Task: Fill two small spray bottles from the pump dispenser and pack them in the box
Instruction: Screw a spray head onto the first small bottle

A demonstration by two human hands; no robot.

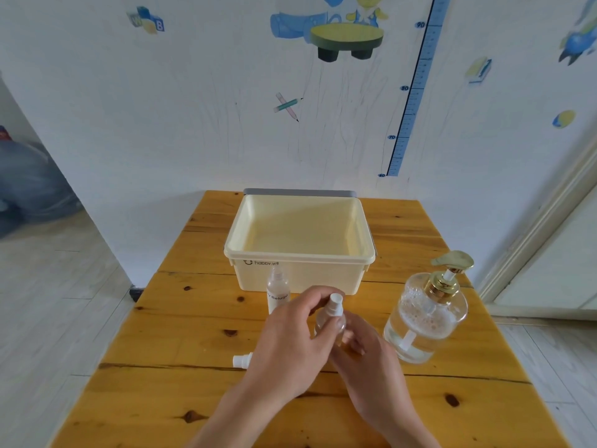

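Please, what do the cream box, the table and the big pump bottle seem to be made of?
Cream rectangular box: probably moulded plastic, smooth, slightly glossy; rolled rim, printed logo.
Orange-brown plank table: varnished wood; knots, grain, seams.
Clear round pump dispenser: glass or hard plastic, unclear; shiny gold collar looks metallic.

Wooden table, knotty planks. Cream box at back centre, open. Uncapped small bottle upright just in front of box. Loose spray cap lying on side, nearer front. Pump dispenser upright at right.

L hand pinch grip above, R hand curled below, forearms angled in
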